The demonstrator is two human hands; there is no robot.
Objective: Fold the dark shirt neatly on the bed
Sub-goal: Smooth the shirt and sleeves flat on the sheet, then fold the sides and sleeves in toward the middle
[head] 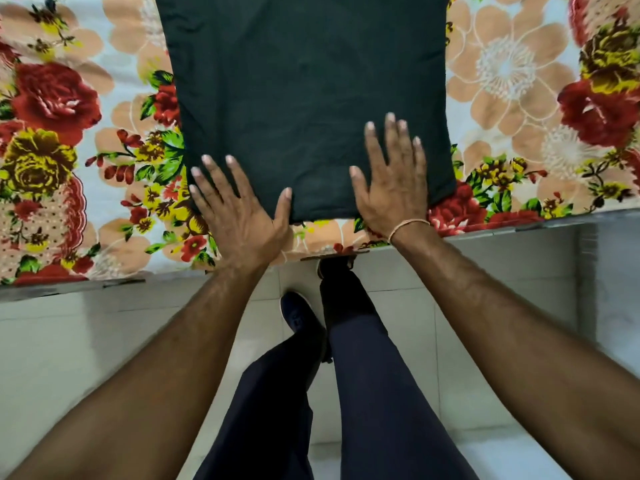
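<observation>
Both hands flat on the shirt (pixel 304 98).
The left hand (pixel 239 216) and right hand (pixel 394 181) pressed its near edge, fingers straight and spread, on the bed (pixel 512 98).

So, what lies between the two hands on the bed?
In the head view, only the dark shirt near edge lies between the left hand and the right hand.

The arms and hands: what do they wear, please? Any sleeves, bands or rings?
Both forearms are bare, with no sleeves in view. The right hand has a thin light-coloured band around its wrist. The left hand wears nothing. No rings show.
</observation>
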